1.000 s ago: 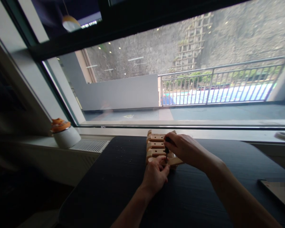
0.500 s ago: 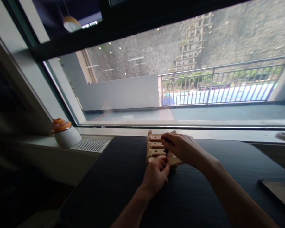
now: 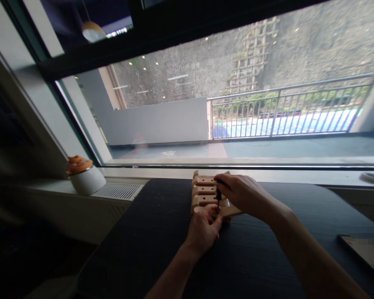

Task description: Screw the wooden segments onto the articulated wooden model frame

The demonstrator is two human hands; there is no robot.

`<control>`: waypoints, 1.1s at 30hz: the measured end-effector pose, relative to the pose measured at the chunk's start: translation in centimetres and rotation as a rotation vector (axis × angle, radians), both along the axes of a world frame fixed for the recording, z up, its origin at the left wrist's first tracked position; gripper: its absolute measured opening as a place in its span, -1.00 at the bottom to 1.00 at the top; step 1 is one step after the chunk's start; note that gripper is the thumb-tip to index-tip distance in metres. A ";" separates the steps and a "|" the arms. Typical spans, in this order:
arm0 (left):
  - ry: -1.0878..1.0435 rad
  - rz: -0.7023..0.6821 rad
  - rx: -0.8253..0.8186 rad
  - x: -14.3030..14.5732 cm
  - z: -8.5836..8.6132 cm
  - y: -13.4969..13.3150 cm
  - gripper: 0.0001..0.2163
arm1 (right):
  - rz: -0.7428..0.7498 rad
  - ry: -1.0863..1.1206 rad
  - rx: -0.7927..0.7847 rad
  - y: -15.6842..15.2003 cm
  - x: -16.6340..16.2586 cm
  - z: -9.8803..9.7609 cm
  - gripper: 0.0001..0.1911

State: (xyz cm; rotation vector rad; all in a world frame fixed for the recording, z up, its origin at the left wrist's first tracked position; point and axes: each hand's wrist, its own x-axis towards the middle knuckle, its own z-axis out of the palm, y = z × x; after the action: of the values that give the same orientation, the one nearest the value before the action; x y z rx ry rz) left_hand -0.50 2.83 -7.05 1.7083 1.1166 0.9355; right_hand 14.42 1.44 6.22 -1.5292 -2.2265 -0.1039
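Observation:
A light wooden slatted piece (image 3: pixel 203 189) with small dark holes lies on the black table, close to the window side. My right hand (image 3: pixel 239 191) is closed round the dark handle of a screwdriver (image 3: pixel 218 196), held upright with its shaft pointing down at the near slat. At that near end, my left hand (image 3: pixel 204 227) grips the wooden piece, its thumb and fingers around the foot of the shaft. The screwdriver's tip is hidden by the left fingers, and I cannot make out a screw there.
The black table (image 3: pixel 162 249) has pale crumbs on its left part. A flat board-like object (image 3: pixel 361 253) lies at the right edge. On the sill stand a white pot with an orange top (image 3: pixel 85 178) and, far right, a roll of tape (image 3: pixel 372 177). The window rises behind.
My right hand has turned slightly on the screwdriver handle and shifted a little to the right. The left hand and the wooden piece stay nearly in place.

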 end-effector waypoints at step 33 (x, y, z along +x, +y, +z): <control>0.010 -0.013 0.000 0.0 0.2 -0.1 -0.74 | 0.045 0.072 -0.019 0.5 0.3 -0.5 -0.68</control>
State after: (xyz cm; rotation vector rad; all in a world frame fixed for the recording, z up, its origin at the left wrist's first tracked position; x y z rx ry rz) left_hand -0.53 2.72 -6.84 1.7196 1.1111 0.9201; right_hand 14.69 1.89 5.70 -1.4684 -2.2099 -0.0135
